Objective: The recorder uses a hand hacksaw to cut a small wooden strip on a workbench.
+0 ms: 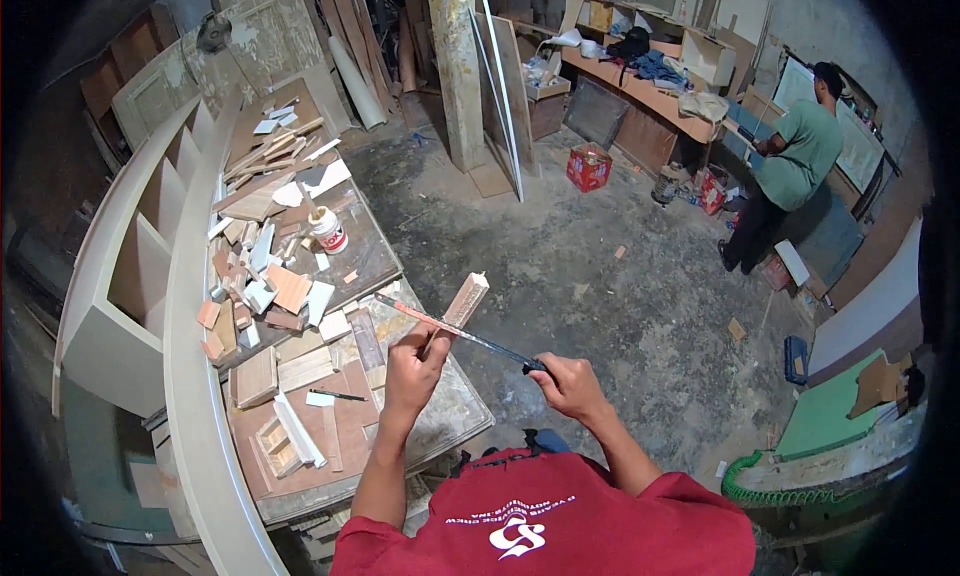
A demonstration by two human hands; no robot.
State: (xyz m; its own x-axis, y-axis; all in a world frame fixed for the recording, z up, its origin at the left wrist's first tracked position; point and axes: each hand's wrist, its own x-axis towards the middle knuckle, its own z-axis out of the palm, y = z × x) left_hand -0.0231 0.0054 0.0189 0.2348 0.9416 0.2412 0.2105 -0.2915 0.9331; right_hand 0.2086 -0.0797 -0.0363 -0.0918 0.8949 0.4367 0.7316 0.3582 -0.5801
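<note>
The left hand [415, 361] is closed around the lower end of a small wooden block [463, 302], which stands tilted up above the corner of the workbench [440, 416]; the top end of the block looks whitish. The right hand [565, 384] is closed on the dark handle of a long thin tool [455, 331], maybe a file or a blade, I cannot tell which. The tool lies across the block and seems to touch it near the left hand. The two hands are apart, joined only by the tool. On the workbench behind there are many wood offcuts [265, 286] and a white glue jar [328, 230]. A white curved shelf unit [150, 276] stands at the left. Far at the right, another person [795, 166] in a green shirt stands at a long counter [640, 86].
</note>
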